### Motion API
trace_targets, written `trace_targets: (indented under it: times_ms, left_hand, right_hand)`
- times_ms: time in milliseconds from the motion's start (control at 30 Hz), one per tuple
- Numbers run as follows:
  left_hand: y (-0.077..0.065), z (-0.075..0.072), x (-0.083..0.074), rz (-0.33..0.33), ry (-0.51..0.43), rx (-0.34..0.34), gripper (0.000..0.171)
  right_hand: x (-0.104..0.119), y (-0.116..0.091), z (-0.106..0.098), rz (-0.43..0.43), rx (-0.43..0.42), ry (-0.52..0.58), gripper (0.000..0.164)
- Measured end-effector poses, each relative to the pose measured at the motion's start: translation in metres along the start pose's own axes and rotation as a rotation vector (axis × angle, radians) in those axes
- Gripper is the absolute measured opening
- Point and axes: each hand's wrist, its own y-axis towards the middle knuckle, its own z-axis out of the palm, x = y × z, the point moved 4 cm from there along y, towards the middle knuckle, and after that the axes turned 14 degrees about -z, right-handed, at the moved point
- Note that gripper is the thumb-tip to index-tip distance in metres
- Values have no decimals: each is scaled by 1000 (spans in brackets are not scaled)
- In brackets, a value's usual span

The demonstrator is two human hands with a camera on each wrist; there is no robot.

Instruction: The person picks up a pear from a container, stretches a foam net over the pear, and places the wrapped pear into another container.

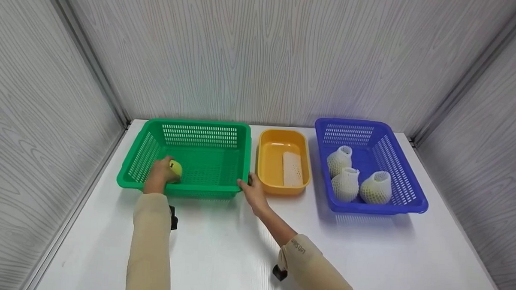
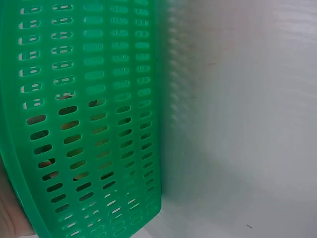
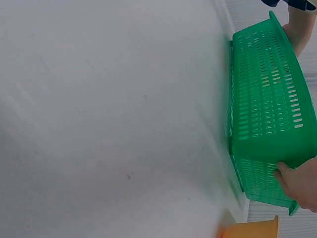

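Observation:
In the head view, a green basket (image 1: 196, 187) with slotted walls stands at the left of the table. My left hand (image 1: 160, 174) reaches over its front rim and holds a round yellow-green fruit (image 1: 175, 168) with a dark mark, low in the basket's left part. The palm hides some of the fruit. At the front right corner, my right hand (image 1: 253, 191) grips the basket's rim. The right wrist view shows that hand (image 3: 297, 184) at the basket's corner, its thumb against the wall. Through the slots of the basket wall (image 2: 94, 74) in the left wrist view, the fruit is only dimly visible.
Right of the green basket stands a yellow-orange tray (image 1: 271, 162) with a flat white foam net (image 1: 292, 168) inside. Farther right, a blue basket (image 1: 405, 167) holds three fruits in white foam nets (image 1: 345, 185). Wood-patterned panels (image 1: 244, 54) enclose the white table (image 1: 220, 246).

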Motion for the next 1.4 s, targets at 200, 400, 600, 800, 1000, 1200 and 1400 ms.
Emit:
trace_targets:
  times_ms: [200, 400, 600, 800, 1000, 1200, 1400]
  left_hand:
    - [-2, -6, -6, 43, -78, -71, 67]
    - [-18, -13, -24, 8, -228, -125, 74]
    - [-39, -11, -42, 110, -403, -127, 72]
    - [-50, -3, -55, 101, -508, -108, 74]
    - [-72, 5, -70, 89, -542, -71, 76]
    - [-92, 17, -83, 226, -572, -81, 71]
    - [-109, 33, -90, 293, -577, -99, 69]
  right_hand:
    - [27, -10, 2, -13, 20, 2, 40]
    - [28, -11, 3, -11, 9, 2, 39]
    - [28, -10, 3, 0, 1, 2, 40]
    - [15, -5, 1, 15, -1, 30, 43]
    - [-4, -1, 1, 18, -14, 38, 44]
    - [-4, -2, 1, 3, -22, 13, 42]
    - [0, -3, 0, 16, -9, 53, 42]
